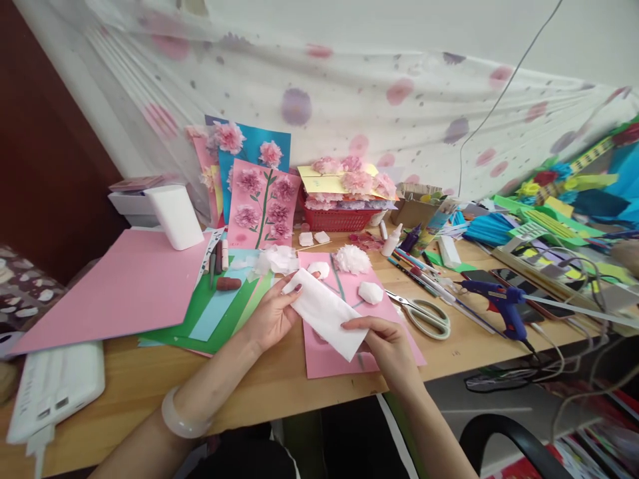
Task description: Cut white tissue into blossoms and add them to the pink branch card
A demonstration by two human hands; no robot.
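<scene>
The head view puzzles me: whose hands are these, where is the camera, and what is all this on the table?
No machine here: a person wears a camera on the head, looking down at their own two bare hands. The left hand and the right hand each pinch one end of a folded white tissue, over a pink card on the wooden table. Nearby lie scissors, a blue glue gun, a fluffy tissue flower and a big pink sheet. A red basket stands behind.
</scene>
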